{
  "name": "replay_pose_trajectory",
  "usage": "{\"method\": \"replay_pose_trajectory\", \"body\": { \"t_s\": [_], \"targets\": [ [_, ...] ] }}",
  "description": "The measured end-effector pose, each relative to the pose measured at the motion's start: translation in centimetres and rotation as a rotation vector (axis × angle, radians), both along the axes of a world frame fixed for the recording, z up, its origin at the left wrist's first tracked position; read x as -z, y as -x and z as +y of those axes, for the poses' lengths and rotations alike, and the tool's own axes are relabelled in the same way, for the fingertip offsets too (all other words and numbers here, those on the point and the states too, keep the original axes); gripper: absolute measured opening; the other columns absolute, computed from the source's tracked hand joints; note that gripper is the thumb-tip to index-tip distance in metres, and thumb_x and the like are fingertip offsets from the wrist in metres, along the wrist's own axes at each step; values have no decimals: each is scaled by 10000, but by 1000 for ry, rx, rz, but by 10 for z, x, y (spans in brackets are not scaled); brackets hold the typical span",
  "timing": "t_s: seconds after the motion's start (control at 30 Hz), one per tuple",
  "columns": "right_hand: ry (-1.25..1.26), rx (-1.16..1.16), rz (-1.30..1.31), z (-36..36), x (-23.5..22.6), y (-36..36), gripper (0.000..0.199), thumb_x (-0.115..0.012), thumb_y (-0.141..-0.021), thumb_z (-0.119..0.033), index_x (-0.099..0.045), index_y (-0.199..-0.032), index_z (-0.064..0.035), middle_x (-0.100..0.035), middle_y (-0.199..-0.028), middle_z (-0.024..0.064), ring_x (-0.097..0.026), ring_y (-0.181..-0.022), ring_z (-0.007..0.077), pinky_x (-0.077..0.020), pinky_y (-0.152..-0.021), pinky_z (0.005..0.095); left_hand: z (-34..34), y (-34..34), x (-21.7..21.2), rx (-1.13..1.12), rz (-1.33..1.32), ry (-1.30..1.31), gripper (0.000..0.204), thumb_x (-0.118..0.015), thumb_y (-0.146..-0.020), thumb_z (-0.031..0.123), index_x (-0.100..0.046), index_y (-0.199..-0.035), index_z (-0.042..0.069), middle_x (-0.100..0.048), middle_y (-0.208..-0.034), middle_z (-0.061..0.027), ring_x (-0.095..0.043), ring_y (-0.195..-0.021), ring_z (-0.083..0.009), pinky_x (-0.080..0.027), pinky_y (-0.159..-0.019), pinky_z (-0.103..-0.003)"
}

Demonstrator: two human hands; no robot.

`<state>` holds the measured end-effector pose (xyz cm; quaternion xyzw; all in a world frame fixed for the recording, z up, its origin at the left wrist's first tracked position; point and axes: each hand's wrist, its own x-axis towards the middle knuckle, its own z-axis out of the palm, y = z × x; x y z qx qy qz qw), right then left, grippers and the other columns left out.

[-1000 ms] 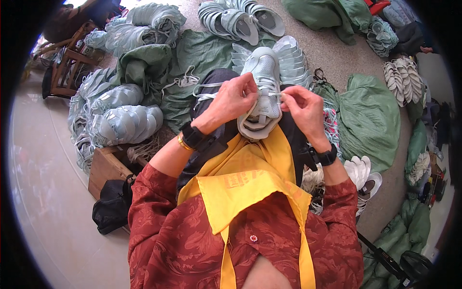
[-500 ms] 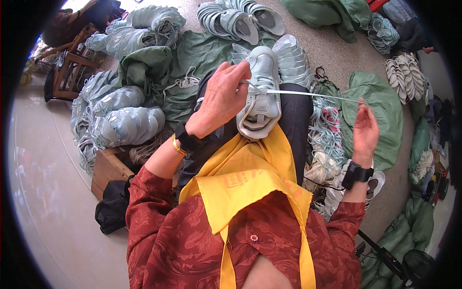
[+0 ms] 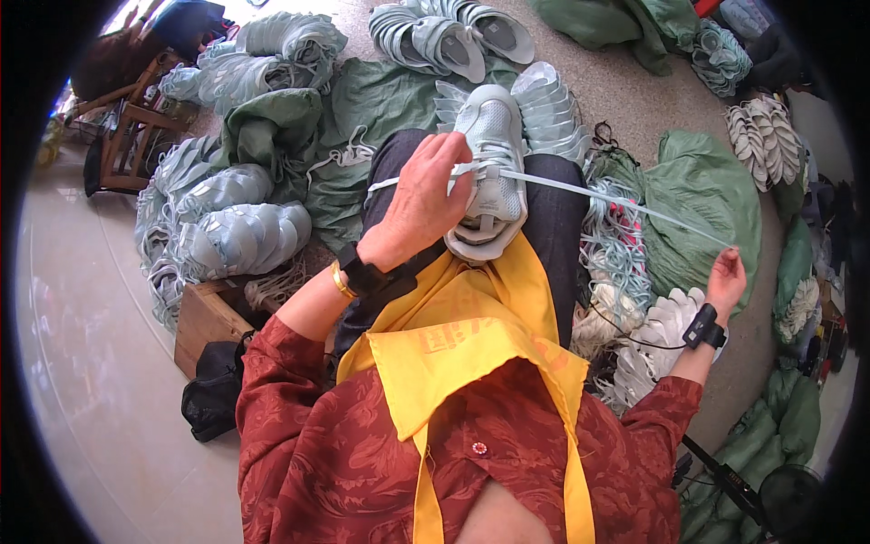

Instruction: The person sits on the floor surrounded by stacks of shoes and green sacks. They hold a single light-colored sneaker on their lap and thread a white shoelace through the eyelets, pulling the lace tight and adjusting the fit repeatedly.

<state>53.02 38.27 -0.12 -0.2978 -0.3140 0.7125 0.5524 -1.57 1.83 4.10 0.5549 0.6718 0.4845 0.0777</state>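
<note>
Resting on the person's lap, a pale grey shoe (image 3: 489,163) lies toe away from the body, its heel just above a yellow apron (image 3: 471,335). The left hand (image 3: 421,204) is closed on the shoe's near side, fingers curled over its upper where a pale lace (image 3: 625,204) crosses it. The lace runs taut from the shoe out to the right hand (image 3: 728,279), which is raised well off to the side with fingertips pinched on the lace's end. Both wrists carry dark bands, and the left one also a gold bangle. The person wears a red patterned shirt (image 3: 344,453) and dark trousers. On the floor (image 3: 91,363) around the lap lie heaps of pale shoe uppers (image 3: 236,231), a row of finished shoes (image 3: 453,32) further out, and several green sacks (image 3: 716,181), one just beyond the lace. A bundle of loose laces (image 3: 621,245) sits beside the right thigh. A wooden box (image 3: 208,317) stands by the left elbow, with a black bag (image 3: 213,399) touching it.
</note>
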Motion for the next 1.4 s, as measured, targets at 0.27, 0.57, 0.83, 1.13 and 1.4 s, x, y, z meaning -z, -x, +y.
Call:
{"method": "replay_pose_trajectory", "body": {
  "t_s": [0.27, 0.57, 0.83, 1.13, 1.4],
  "targets": [
    [-367, -258, -900, -144, -20, 228, 257, -739, -953, -95, -701, -1199, -30, -741, -997, 53, -721, -792, 124, -584, -675, 247, -17, 5, 7, 17, 70, 208, 143, -624, -844, -33, -541, -958, -7, -595, -900, -173, -629, -842, -377, -502, -724, -433],
    [-964, -543, -1010, -225, -33, 357, 198, -691, -905, -3, -667, -1102, 4, -709, -972, 161, -710, -747, 294, -553, -656, 366, -31, 30, 3, 58, -202, 273, 101, -657, -924, 18, -563, -921, -18, -601, -758, -101, -566, -649, -195, -468, -615, -344],
    [-1310, -409, -1049, -218, -35, 355, 86, -653, -927, -8, -638, -1012, -7, -683, -914, 164, -684, -846, 376, -553, -722, 431, -34, 26, -12, 149, -112, 243, 143, -696, -904, 26, -567, -960, 7, -561, -756, -76, -527, -633, -172, -455, -589, -328],
    [-1233, -455, -1040, -215, -34, 347, 64, -669, -921, -18, -646, -981, -15, -688, -897, 168, -688, -840, 376, -550, -699, 431, -39, 32, -13, 118, 274, 218, 109, -645, -937, 28, -539, -960, 14, -537, -854, -166, -587, -758, -413, -467, -630, -454],
    [-1135, -396, -1113, -209, -38, 322, 75, -675, -927, -30, -686, -1000, -16, -711, -934, 156, -704, -854, 359, -555, -721, 413, -55, 38, -13, 114, 285, 319, 115, -647, -944, 63, -544, -969, 17, -538, -855, -157, -601, -774, -394, -470, -639, -459]
  ]
}}
